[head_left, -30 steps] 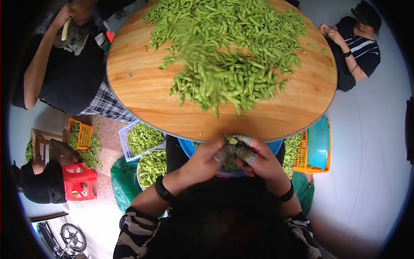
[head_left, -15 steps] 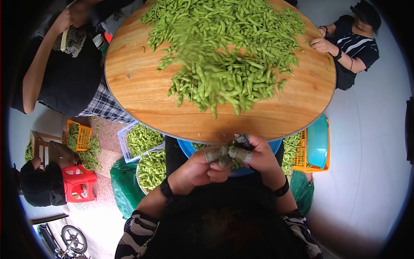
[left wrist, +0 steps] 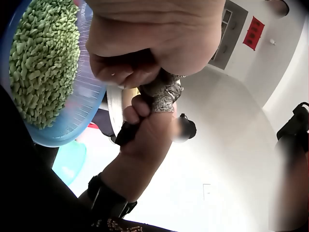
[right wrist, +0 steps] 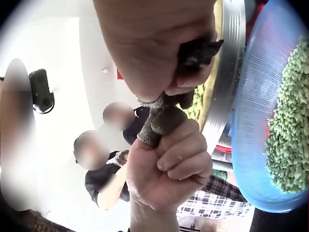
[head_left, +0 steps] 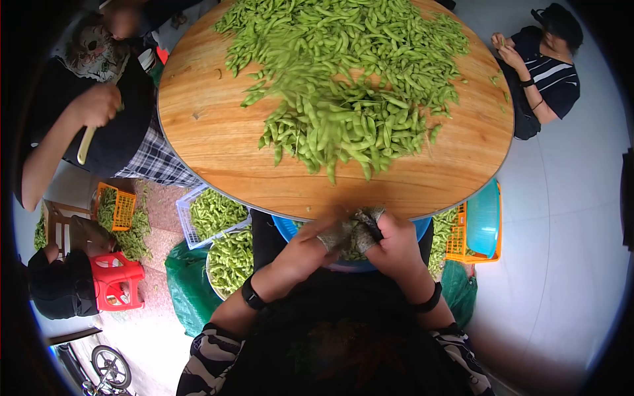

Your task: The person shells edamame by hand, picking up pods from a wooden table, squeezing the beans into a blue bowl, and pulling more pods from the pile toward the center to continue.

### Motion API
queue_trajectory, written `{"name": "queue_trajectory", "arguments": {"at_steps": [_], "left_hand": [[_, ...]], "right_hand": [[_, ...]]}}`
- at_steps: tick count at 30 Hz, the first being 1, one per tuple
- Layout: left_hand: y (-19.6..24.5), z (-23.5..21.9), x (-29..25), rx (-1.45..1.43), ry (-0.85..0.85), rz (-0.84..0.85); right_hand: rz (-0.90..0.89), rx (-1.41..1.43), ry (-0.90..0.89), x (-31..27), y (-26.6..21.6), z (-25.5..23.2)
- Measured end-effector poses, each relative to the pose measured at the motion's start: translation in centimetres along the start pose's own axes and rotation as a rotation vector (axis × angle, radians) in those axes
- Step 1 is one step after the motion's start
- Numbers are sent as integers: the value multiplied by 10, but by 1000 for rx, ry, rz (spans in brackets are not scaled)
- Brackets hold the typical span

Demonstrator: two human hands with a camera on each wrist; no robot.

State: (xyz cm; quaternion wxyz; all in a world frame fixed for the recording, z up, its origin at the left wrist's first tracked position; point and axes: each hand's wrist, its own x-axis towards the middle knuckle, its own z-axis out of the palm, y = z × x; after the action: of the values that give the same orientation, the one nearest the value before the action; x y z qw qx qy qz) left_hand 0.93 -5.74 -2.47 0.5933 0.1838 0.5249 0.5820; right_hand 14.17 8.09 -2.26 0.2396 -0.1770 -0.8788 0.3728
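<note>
My left hand [head_left: 300, 254] and right hand [head_left: 399, 247] meet fingertip to fingertip just in front of the table edge. Grey, worn wraps [right wrist: 148, 134] cover the thumbs and some fingers, and a black wrap [right wrist: 198, 53] shows at my right hand. Both hands' fingers are curled in the wrist views. Motion blurs the left fingertips, and I cannot tell whether a pod is between the hands. Below them sits a blue basin [left wrist: 90, 87] holding shelled green beans [left wrist: 46, 63]. A large pile of edamame pods [head_left: 343, 125] lies on the round wooden table [head_left: 218, 145].
White baskets [head_left: 185, 211] of pods and a green sack [head_left: 185, 284] stand at my left. An orange crate [head_left: 456, 247] with a teal basket [head_left: 484, 221] is at my right. Other people sit at both sides of the table; a red stool [head_left: 117, 280] is farther left.
The green piece seen between my fingertips one second ago no longer shows. My fingers have shifted against each other. The person at right reached to the table and drew back; the left person's hand lowered.
</note>
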Motion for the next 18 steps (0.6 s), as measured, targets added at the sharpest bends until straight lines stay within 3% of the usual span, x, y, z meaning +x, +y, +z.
{"name": "queue_trajectory", "arguments": {"at_steps": [4,7,9,11,12,14,15,17,18], "left_hand": [[9,-38,-19,212,207,360],[22,-70,-45,545,663,260],[6,-110,-54,948,895,492],[16,-116,-68,1178,1049,112],[12,-123,-71,1179,1055,113],[1,-136,-70,1589,1279,164],[4,-133,-70,1587,1286,163],[16,-112,-62,1564,1201,516],[18,-98,-55,1389,1077,607]], "right_hand": [[-38,-119,-113,10,-13,-9],[48,-217,-169,20,-12,0],[83,-274,-45,35,-3,18],[76,-279,-8,58,-6,31],[26,-375,51,67,-2,41],[-41,-523,114,75,5,52],[-47,-521,113,74,2,52],[43,-520,80,66,0,48],[73,-490,78,59,5,48]]}}
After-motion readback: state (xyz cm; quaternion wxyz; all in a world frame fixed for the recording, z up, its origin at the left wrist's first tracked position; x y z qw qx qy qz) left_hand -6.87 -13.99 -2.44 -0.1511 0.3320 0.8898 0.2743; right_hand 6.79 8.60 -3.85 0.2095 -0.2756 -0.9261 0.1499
